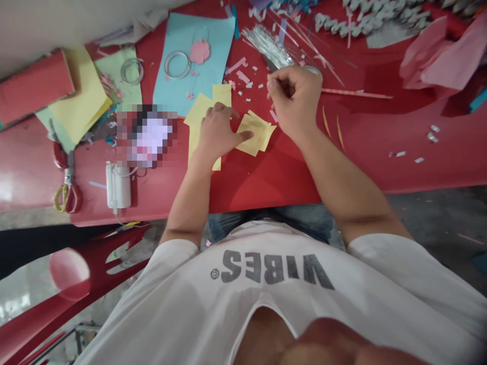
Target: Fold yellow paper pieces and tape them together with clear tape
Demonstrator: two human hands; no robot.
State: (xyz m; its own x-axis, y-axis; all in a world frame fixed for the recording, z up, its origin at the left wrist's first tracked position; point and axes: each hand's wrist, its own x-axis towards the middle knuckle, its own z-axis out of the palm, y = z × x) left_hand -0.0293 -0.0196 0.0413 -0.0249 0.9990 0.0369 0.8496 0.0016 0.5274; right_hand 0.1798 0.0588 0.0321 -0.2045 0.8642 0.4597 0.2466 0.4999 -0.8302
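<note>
My left hand [220, 129] rests over yellow paper pieces [194, 129], its fingers spread and its thumb reaching to a small stack of yellow squares [255, 133]. To the right, my right hand [294, 96] is raised over the red table with thumb and forefinger pinched together; whatever lies between the fingertips is too small to make out. Behind that hand lies a bundle of silver wires [270, 45]. A blue sheet [163, 83] beyond my left hand bears a roll of tape [177, 65] and a pink paper flower [200, 51].
Two pairs of scissors [68, 175], a white power bank [118, 186] and a blurred phone [150, 137] lie at the left of the red table [258, 187]. Pink tissue paper [443, 61] sits at the back right. A red chair [102, 274] stands at the lower left.
</note>
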